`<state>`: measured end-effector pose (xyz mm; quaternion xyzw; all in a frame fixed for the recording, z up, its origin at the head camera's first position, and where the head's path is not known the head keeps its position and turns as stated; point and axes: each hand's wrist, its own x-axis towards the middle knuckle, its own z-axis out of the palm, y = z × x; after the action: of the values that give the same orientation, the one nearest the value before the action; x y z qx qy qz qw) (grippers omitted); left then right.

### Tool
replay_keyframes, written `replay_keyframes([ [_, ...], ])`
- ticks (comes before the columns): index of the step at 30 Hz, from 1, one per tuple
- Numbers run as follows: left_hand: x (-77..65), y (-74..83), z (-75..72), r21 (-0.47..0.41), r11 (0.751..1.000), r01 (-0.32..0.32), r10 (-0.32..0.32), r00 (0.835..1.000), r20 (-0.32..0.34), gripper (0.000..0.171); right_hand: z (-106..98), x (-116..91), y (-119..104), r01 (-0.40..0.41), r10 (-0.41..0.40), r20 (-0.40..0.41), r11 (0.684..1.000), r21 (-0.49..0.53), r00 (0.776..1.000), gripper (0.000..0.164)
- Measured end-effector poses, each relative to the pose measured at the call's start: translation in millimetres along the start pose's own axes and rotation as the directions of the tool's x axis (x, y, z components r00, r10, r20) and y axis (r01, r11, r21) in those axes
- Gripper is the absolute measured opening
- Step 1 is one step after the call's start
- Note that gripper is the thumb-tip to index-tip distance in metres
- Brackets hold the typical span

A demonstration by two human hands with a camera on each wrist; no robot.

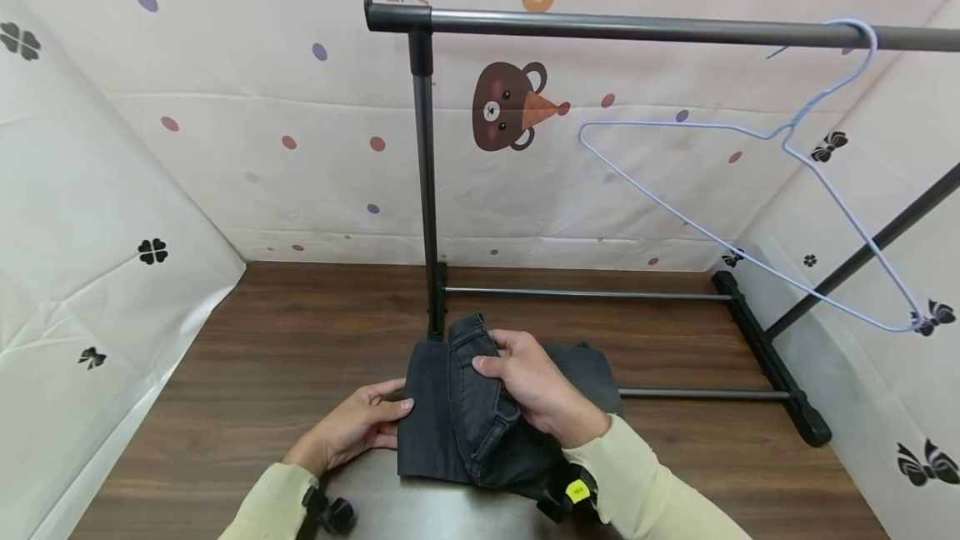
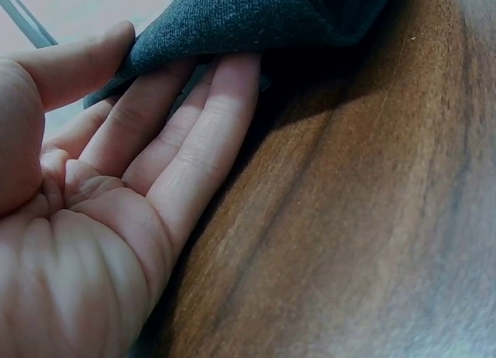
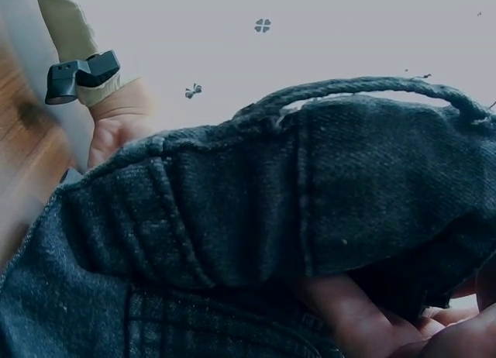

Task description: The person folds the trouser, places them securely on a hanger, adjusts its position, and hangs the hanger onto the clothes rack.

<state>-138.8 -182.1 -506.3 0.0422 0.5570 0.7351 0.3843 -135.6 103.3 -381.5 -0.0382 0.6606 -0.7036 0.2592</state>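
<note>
Folded dark denim jeans (image 1: 427, 423) lie in front of me, close to the rack's near left foot. Their left edge is between the thumb and fingers of my left hand (image 1: 351, 430). In the left wrist view, the fingers (image 2: 209, 133) reach under the cloth, low over the wooden surface, with the thumb at its edge. My right hand (image 1: 542, 390) grips the waistband part, thumb on top. The right wrist view shows the waistband (image 3: 232, 203) with a belt loop (image 3: 364, 87) up close; the right fingers (image 3: 341, 308) are partly hidden beneath it.
A black metal clothes rack (image 1: 615, 25) stands behind the jeans. A light blue hanger (image 1: 675, 207) hangs from its bar on the right. Beneath lies a brown wood-grain surface (image 1: 315, 298), with a smooth grey area (image 1: 420, 507) at the front. Printed white sheets (image 1: 247, 40) enclose the space.
</note>
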Motion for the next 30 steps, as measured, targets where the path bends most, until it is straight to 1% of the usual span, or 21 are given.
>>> replay_keyframes([
  [7,0.5,2.1,-0.4,0.0,1.0,-0.005,0.005,1.0,-0.01,0.077,2,4,2,0.001,-0.001,-0.015,1.0,-0.006,1.0,0.043],
  [12,0.5,2.1,-0.7,-0.002,1.0,-0.002,0.002,1.0,-0.003,0.076,5,6,4,-0.005,0.005,-0.028,1.0,-0.022,1.0,0.043],
  [20,-0.8,1.7,-0.7,0.001,1.0,-0.007,0.007,1.0,0.01,0.075,9,8,7,0.011,-0.011,-0.011,1.0,-0.026,1.0,0.043],
  [25,-1.4,1.3,0.5,0.009,1.0,-0.02,0.02,1.0,0.002,0.074,11,11,10,0.013,-0.014,-0.015,0.999,-0.041,1.0,0.041],
  [30,-1.8,1.4,1.4,0.021,1.0,-0.019,0.019,1.0,-0.007,0.074,15,14,15,0.015,-0.016,-0.019,0.998,-0.069,1.0,0.044],
])
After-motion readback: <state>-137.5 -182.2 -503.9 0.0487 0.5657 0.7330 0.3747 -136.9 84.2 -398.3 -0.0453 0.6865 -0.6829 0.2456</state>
